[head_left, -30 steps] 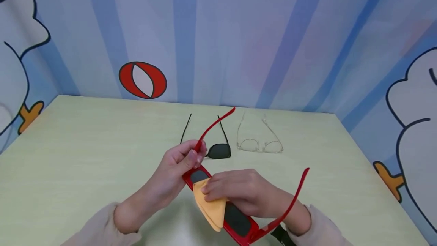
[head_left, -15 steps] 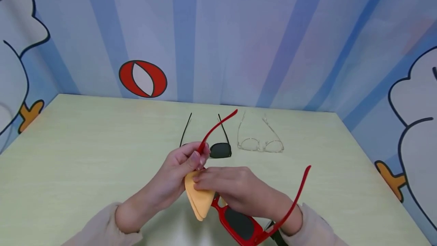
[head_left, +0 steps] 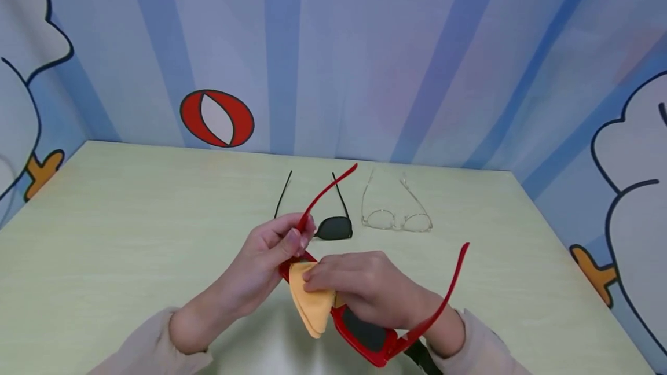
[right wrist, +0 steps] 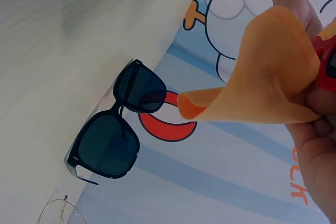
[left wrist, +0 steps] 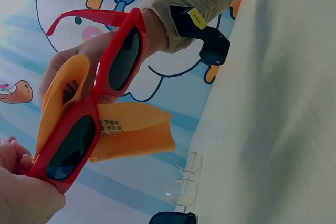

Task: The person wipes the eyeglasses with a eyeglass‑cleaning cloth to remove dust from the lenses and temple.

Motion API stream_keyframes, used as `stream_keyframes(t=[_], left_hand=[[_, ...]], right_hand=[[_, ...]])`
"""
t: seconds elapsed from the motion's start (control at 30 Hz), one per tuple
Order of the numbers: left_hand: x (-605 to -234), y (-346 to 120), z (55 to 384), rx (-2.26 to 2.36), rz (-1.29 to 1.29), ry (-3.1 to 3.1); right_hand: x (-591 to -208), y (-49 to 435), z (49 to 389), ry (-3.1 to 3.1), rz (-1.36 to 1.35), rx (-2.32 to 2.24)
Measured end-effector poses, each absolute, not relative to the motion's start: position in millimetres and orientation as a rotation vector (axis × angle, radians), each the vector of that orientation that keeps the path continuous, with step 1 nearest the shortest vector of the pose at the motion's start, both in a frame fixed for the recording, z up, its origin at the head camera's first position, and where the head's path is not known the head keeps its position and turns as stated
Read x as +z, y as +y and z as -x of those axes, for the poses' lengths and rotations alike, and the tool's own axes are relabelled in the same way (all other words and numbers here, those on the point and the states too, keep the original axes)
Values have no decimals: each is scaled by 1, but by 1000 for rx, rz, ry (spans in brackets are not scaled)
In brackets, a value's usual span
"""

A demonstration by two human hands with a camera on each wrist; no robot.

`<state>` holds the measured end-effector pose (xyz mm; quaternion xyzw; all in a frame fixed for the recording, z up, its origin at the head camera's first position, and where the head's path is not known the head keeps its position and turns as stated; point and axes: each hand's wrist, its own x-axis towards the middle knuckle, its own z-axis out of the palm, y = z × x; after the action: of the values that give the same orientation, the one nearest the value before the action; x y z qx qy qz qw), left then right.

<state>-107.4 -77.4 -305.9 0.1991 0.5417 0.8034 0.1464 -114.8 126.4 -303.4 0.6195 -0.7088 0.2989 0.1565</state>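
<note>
Red-framed sunglasses (head_left: 365,331) with dark lenses are held up above the table, both temples unfolded. My left hand (head_left: 263,265) pinches them by one end, near the hinge of a red temple. An orange-yellow cloth (head_left: 311,302) is folded over the lens nearest that hand, and the fingers of my right hand (head_left: 372,282) press and pinch it there. The left wrist view has the cloth (left wrist: 137,129) sticking out on both sides of the red frame (left wrist: 97,90). Seen from the right wrist, the cloth (right wrist: 273,72) hides most of the red frame.
Black sunglasses (head_left: 334,228) lie on the table (head_left: 130,230) behind my left hand, which partly covers them. To their right are thin-rimmed clear glasses (head_left: 398,222). A printed blue backdrop (head_left: 333,62) rises along the table's far edge.
My right hand slid the cloth left along the lens toward my left hand, then slightly back to the right. The red sunglasses tilted a little; the left hand kept its grip.
</note>
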Motion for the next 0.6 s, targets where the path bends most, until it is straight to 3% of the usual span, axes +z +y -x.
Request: stream_keyframes(t=[0.6], left_hand=[[-309,-83,114,2226,-486,1671]], right_hand=[[-307,133,120,-2003,-1882,982]])
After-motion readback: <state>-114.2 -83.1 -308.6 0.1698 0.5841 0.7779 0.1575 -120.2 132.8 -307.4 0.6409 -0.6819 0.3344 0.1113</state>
